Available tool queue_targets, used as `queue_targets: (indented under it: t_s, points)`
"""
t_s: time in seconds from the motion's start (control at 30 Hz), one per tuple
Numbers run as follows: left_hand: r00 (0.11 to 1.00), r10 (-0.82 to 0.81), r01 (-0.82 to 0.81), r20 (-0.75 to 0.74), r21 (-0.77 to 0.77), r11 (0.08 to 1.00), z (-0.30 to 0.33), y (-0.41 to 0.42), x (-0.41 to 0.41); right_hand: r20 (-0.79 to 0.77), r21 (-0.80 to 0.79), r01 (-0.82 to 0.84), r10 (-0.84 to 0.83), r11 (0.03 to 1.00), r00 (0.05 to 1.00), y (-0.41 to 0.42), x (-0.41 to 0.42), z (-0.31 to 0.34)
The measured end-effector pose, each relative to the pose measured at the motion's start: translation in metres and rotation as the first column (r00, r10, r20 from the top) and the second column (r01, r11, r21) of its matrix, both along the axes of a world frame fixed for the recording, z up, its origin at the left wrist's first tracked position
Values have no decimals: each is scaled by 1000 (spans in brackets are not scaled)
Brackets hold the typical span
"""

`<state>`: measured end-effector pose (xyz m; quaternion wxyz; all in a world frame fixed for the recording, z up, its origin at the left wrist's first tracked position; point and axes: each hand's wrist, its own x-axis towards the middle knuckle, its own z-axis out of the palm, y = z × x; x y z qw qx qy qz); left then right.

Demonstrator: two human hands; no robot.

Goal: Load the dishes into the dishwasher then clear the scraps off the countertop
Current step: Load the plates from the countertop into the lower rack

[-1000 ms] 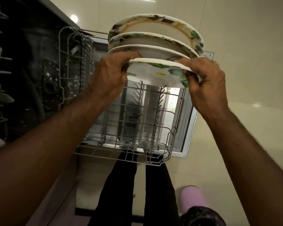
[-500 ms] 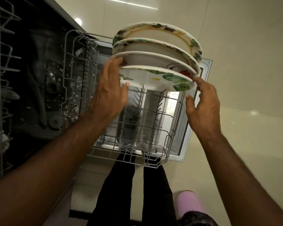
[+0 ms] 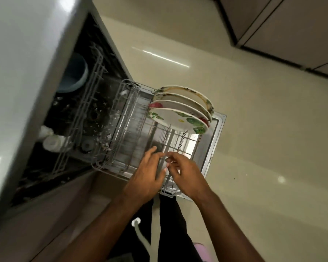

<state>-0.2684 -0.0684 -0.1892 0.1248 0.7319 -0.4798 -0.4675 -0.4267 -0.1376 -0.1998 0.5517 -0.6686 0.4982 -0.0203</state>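
No readable writing or brand is seen. Four plates (image 3: 180,118) are stood on edge at the far end of the pulled-out lower rack (image 3: 133,140) of the dishwasher (image 3: 80,114). The left hand (image 3: 146,176) and right hand (image 3: 184,174) are held over the rack's near edge, fingers loosely curled; whether a wire is gripped cannot be told. A blue bowl (image 3: 76,74) is seen in the upper rack.

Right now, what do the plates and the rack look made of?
Plates: probably glazed ceramic or melamine; smooth glossy white faces with printed leaves, so the look leaves it open. Rack: metal wire with a matte grey coating, judging by its thin, even bars.
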Motion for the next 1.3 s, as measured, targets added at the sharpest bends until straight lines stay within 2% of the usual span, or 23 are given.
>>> queue_targets:
  t_s: [0.27,0.47,0.67,0.87,1.0,1.1,1.3]
  points:
    - [972,232,-225,42,-129,966,97,62,37,69,-121,-225,234,967,970,16,50,98]
    - [878,474,-446,61,-252,859,146,103,61,149,-260,-386,431,885,890,29,98,151]
    - [730,684,-625,14,-392,675,183,168,74,178,-340,-557,633,758,754,74,153,188]
    - [530,846,-753,-60,-491,438,210,261,101,234,-425,-654,774,626,588,153,215,215]
    - [461,886,-759,-43,-536,369,227,344,125,248,-470,-692,834,548,493,227,258,232]
    - [372,927,-775,-49,-567,281,234,417,139,259,-487,-736,883,470,392,293,284,241]
    - [222,972,-828,-75,-542,147,246,538,147,280,-507,-796,936,332,212,413,328,242]
